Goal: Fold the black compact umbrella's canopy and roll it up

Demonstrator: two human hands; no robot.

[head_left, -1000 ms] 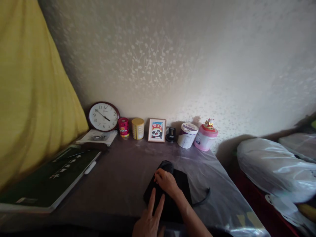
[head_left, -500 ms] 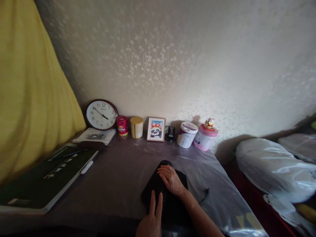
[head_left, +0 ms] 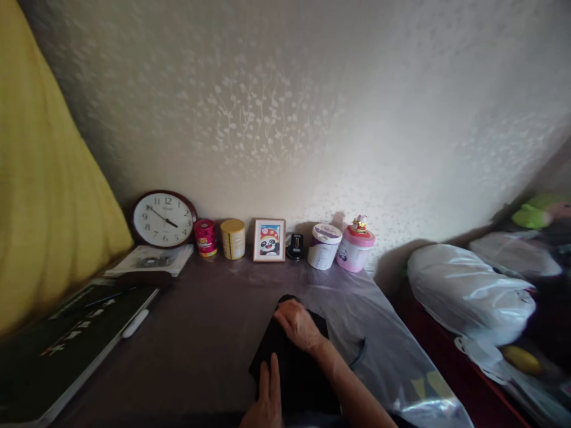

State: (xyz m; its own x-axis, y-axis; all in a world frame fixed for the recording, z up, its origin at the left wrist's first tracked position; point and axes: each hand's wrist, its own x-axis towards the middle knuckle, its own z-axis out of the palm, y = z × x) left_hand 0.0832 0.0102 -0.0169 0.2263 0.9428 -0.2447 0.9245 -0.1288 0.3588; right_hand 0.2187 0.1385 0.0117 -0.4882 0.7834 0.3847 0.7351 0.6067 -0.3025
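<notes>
A black cloth-like item lies on the table near its front edge, with a narrow rounded top end and a dark strap sticking out at its right. My right hand has its fingers curled over the top end of the black item, closed on it. Lower down, my left hand rests on the item's left part, with two fingers stretched out; its other fingers are hidden.
Along the wall stand a clock, a pink can, a yellow-lidded can, a panda picture, a small black object and two tubs. A green book lies left; a plastic bag sits right.
The fingers of my right hand have curled over the top of the black item, where they lay flatter before. My left hand's two fingers are closer together. The view has shifted slightly right.
</notes>
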